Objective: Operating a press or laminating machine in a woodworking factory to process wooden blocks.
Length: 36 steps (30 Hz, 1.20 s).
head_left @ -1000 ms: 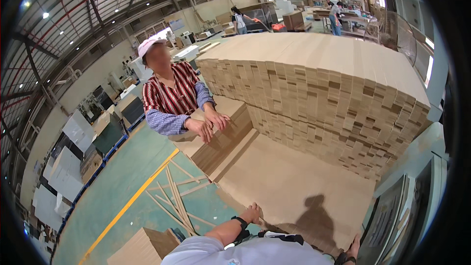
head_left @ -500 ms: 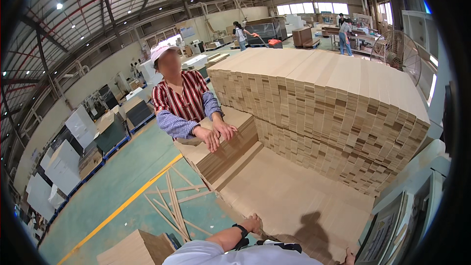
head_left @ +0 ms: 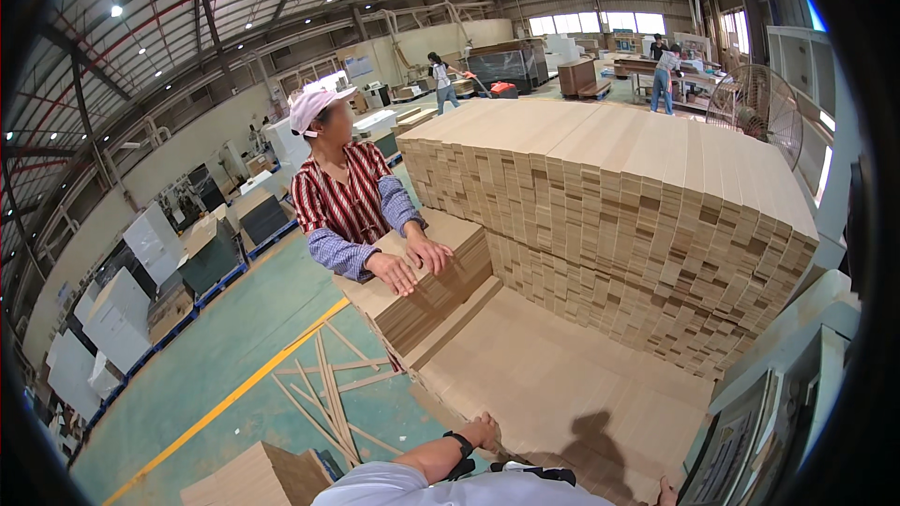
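Observation:
My left hand (head_left: 483,432), with a dark band at the wrist, is at the left edge of a low layer of tan boards (head_left: 553,356). Its fingers look bent around that edge; their undersides are hidden. Only a small part of my right hand (head_left: 667,491) shows at the lower rim, by the right side of the same layer, and most of its fingers are out of sight. Across from me, a co-worker in a striped top and pink cap rests both hands (head_left: 410,264) on a stack of boards (head_left: 436,286). The co-worker's head is turned to the right.
A tall stack of narrow boards (head_left: 609,197) stands along the far right side. Loose strips (head_left: 330,394) lie on the green floor at left, near a yellow line (head_left: 234,394). A grey machine (head_left: 750,440) borders the right; a fan (head_left: 753,108) stands behind.
The co-worker's head has turned to the right, and their hands have shifted slightly on the stack. My own hands have stayed nearly still. Background people have moved a little.

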Motion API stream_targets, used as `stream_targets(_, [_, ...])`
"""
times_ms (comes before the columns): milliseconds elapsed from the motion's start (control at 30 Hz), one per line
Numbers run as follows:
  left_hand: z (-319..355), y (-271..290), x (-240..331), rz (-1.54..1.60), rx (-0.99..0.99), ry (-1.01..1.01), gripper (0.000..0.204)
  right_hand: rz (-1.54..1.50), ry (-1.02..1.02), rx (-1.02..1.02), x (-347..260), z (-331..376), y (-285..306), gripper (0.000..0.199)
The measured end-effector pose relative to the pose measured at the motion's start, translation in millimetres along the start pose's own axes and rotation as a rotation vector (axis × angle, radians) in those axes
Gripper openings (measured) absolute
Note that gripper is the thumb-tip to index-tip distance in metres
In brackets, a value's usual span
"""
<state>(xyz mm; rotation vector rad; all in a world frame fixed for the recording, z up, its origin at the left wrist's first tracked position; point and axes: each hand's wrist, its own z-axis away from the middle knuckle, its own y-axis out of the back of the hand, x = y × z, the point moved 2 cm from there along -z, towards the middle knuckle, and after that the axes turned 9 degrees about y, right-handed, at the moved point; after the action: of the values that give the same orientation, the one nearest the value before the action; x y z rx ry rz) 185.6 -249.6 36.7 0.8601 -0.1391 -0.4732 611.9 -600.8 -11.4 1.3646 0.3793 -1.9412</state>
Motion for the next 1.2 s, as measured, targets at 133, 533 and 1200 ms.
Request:
stream_targets(133, [6, 7, 2, 0.002, -0.019, 0.009, 0.091, -0.012, 0.025, -0.043, 2, -18, -5, 0.065])
stream_targets(533, [10, 3, 1, -0.135, -0.001, -0.116, 0.095, -0.075, -0.062, -0.016, 85, 29, 16, 0.061])
stream_targets(1200, [-8, -10, -19, 0.044, 0.142, -0.100, 0.099, -0.713, -0.181, 0.409, 62, 94, 24, 0.056])
